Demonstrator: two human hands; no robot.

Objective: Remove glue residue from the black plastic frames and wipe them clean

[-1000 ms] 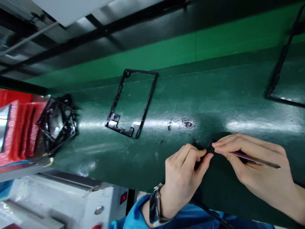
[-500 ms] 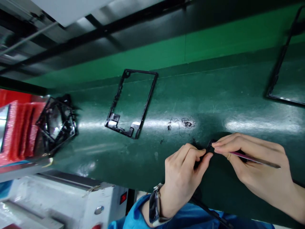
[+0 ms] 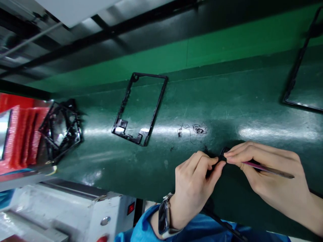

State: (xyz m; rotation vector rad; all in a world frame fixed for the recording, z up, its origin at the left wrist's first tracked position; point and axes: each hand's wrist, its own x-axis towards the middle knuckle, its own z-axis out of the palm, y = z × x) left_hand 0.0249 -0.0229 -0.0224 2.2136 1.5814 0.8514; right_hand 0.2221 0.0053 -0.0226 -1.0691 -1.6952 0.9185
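Observation:
My left hand (image 3: 194, 181) is closed, its thumb and index finger pinching the corner of a black plastic frame (image 3: 224, 226). Much of that frame is hidden by my hands; one long bar shows below, over the blue sleeve and clothing. My right hand (image 3: 267, 171) is closed like a pen grip around a slim pink-and-metal tool (image 3: 267, 168). The tool's working tip is hidden behind my fingers, right beside the frame's corner. Both hands' fingertips nearly meet there. Thin black shavings (image 3: 199, 129) lie curled on the green tabletop (image 3: 227, 87) just beyond my hands.
Another black rectangular frame (image 3: 155, 111) lies flat left of centre. Part of a further frame (image 3: 294, 79) shows at the right edge. Stacked black frames (image 3: 60, 127) sit far left beside red bubble-wrap packs (image 3: 25, 137). A white machine (image 3: 111, 215) with a red switch stands at lower left.
Almost nothing differs. My right hand and the tool's rear end have shifted slightly left; my left hand keeps its pinch on the frame.

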